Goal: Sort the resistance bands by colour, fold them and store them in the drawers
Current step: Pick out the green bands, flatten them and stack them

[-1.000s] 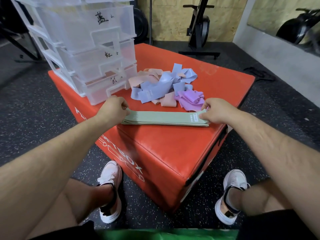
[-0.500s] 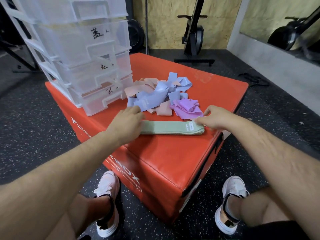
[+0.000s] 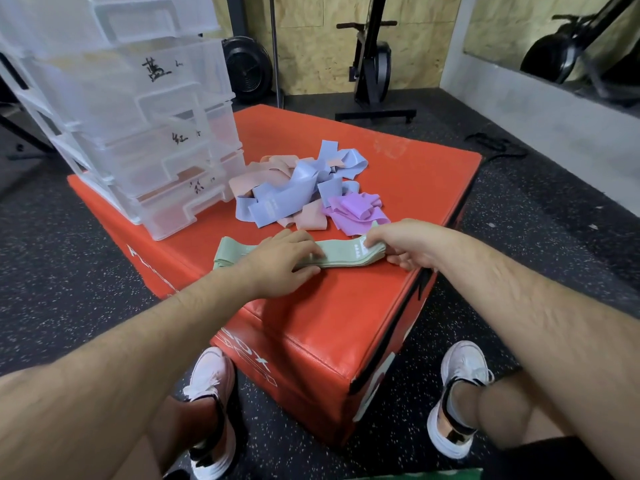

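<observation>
A stack of pale green resistance bands [image 3: 346,254] lies flat along the near edge of the red padded surface [image 3: 408,188], its long side running left to right. The left hand [image 3: 280,261] rests palm down across the middle of the stack, fingers straight and pressing the bands onto the surface, with nothing gripped. The right hand [image 3: 405,244] holds the right end of the same stack, its fingers curled over the top by a small white printed mark and its thumb at the near side. The left end of the stack sticks out past the left hand. Just behind the hands is a loose heap: blue bands [image 3: 287,199] on top in the middle, pink bands [image 3: 256,178] under and to the left, purple bands [image 3: 353,213] at the right. A clear plastic drawer unit [image 3: 138,133], with handwritten marks on its drawer fronts, stands at the far left corner of the surface, near the heap.
</observation>
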{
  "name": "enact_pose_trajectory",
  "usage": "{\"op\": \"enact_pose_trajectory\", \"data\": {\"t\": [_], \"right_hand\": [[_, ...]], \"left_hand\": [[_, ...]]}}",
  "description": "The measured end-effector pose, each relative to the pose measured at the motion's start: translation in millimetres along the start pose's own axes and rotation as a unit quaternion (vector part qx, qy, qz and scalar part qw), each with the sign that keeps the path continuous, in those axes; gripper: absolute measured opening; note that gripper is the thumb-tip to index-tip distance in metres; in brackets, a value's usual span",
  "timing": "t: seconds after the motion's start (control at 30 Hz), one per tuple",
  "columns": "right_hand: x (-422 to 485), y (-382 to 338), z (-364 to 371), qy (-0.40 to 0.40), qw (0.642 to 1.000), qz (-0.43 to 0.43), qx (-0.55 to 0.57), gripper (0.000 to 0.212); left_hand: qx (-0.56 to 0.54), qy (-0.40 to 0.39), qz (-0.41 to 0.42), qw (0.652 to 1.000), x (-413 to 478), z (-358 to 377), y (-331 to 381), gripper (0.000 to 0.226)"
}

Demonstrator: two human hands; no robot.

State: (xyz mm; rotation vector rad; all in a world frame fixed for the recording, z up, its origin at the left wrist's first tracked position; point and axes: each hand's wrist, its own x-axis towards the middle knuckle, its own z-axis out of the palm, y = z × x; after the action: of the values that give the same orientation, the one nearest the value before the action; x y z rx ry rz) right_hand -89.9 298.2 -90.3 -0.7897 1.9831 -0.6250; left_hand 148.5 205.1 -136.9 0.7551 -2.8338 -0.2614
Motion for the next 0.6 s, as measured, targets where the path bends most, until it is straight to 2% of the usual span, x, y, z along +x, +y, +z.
{"op": "enact_pose_trajectory", "data": {"t": [0.13, 0.3, 0.47, 0.6], "right_hand": [[0, 4, 0, 0.008, 0.999, -0.046, 0.009, 0.023], [-15, 2, -17, 0.014, 0.998, -0.063, 0.015, 0.007], [-26, 7, -48, 0.067, 0.995, -0.07, 0.031, 0.018], [-34, 6, -54, 0.066, 0.995, -0.073, 0.024, 0.022]], "left_hand": [[0.005, 0.003, -0.012, 1.0, 4, 1, 6, 0.036], [-0.008, 0.002, -0.015, 1.0, 15, 3, 14, 0.025], [-0.05, -0.015, 0.019, 0.998, 32, 10, 36, 0.034], [-0.063, -0.046, 0.023, 0.997, 42, 8, 45, 0.033]]}}
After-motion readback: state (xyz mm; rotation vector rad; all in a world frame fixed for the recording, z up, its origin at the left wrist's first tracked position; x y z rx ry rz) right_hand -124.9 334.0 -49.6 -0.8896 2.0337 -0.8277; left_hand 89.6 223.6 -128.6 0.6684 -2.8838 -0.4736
